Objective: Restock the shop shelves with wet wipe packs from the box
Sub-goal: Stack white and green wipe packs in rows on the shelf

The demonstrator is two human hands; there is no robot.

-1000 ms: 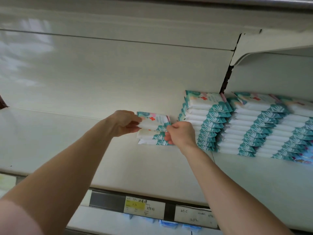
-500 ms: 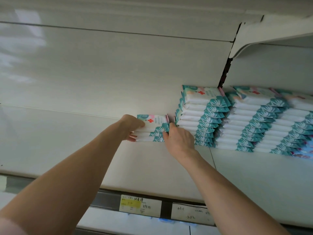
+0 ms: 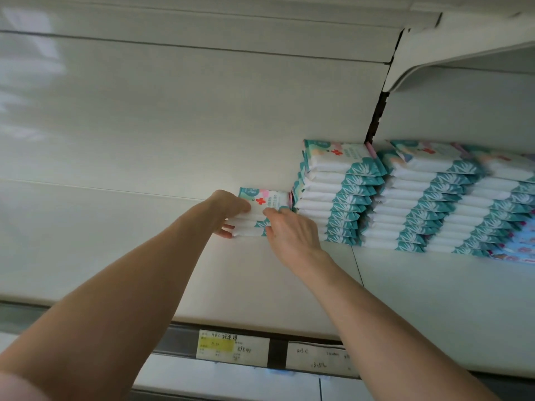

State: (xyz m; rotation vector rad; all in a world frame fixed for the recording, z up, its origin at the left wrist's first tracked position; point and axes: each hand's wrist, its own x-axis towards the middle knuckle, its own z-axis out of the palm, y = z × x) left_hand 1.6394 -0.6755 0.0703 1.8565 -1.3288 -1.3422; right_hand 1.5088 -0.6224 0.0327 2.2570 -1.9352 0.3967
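left price tag on shelf edge: handwritten "abc", yellow patch, rest too blurry. right tag: "abc", other digits unclear. wipe pack: red cross sign, print too small to read.

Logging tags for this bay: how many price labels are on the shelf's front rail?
2 price labels: the yellow-patched label between the forearms, and the plain white label just right of it, partly behind the right forearm. Others may be hidden behind the arms.

White shelf; pale back panel; 2 price labels.
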